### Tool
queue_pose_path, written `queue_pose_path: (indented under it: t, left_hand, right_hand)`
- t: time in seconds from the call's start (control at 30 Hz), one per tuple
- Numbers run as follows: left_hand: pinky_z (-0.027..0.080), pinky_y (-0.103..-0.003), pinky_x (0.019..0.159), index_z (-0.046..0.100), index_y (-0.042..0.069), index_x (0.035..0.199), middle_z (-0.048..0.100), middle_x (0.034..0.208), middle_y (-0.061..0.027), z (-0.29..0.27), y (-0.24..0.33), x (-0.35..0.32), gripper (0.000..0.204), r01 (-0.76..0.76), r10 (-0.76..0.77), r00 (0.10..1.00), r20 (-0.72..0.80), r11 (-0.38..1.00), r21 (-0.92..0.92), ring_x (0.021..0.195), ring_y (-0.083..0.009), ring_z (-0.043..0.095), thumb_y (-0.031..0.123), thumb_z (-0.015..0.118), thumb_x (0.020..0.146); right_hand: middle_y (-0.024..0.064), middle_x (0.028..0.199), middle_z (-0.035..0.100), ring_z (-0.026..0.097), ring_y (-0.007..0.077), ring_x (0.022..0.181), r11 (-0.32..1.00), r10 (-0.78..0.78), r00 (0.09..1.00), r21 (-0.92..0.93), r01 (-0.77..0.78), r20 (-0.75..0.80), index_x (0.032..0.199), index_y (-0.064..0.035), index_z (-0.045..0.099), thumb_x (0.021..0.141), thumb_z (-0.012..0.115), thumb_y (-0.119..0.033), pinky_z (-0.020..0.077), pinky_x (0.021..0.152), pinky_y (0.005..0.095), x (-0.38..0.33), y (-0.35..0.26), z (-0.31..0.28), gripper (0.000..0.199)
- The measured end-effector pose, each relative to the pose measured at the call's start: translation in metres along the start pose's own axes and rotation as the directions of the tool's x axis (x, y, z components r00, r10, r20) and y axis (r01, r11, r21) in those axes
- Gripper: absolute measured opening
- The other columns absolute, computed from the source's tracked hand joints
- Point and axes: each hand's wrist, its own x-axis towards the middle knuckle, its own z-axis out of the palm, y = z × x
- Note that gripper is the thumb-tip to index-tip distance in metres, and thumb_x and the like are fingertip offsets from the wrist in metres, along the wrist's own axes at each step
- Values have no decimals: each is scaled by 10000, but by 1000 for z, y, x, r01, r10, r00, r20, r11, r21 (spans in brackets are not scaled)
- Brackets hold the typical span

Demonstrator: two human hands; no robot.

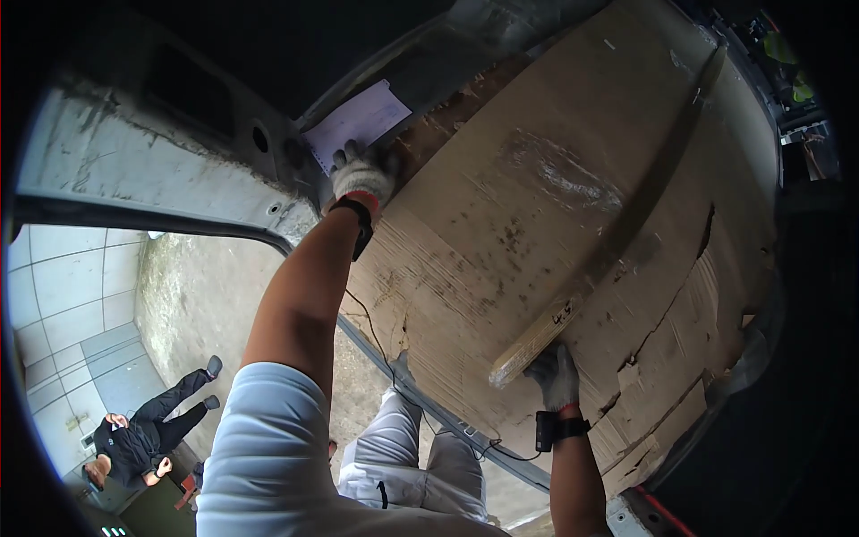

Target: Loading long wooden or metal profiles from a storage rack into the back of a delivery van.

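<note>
The left hand [362, 172], in a white knit glove with a red cuff and a black wrist strap, presses flat against the far left edge of a big sheet of cardboard [501, 242], its fingers spread over the spot where the sheet meets a white sheet of paper [358, 121] lying against the grey metal body panel [152, 170]; it leans on the edge rather than clenching anything. The right hand [555, 376], gloved in grey with a black wrist strap, is closed around the near end of a long wooden stick [617, 224], which runs from that grasp diagonally up to the far right across the cardboard. The cardboard fills the middle and right of the view, stained with dark spots, covered in part by shiny clear film, and torn in several long cracks toward its near right corner (the pieces there hang together but gape). A thin black cable [385, 349] trails down from the left wrist along the cardboard's near edge toward the right wrist. Below, the person's light grey trousers [403, 456] and pale sleeve [268, 447] show. Far off at the lower left, another person in black [143, 438] sits on the tiled ground.
</note>
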Motion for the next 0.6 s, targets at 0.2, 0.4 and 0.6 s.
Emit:
queue_pose_path:
  t: [0.2,0.4,0.6]
  left_hand:
    - [345,-517,1105,484,192,1428,392,1502,-132,27,-3,31,610,-96,95,994,-50,995,-24,1381,-409,332,567,420,951]
    - [314,-514,1119,466,116,1439,425,1480,-145,14,-26,30,653,-85,92,993,78,992,-91,1368,-418,355,550,441,952]
    - [251,-527,1153,438,12,1444,402,1497,-206,-35,-59,-81,729,-326,330,938,-104,944,55,1395,-434,319,536,449,937]
  right_hand:
    - [142,1110,662,652,286,978,1000,-22,1000,-18,22,12,1279,-65,560,964,532,-570,547,826,464,4,3,-10,596]
    - [137,1037,691,672,266,908,1000,-13,1000,-17,12,-26,1235,-73,597,932,565,-600,546,778,443,4,1,10,609]
    - [137,1058,692,670,271,903,1000,4,1000,-4,-4,1,1240,-80,596,943,547,-594,543,772,441,9,3,-10,595]
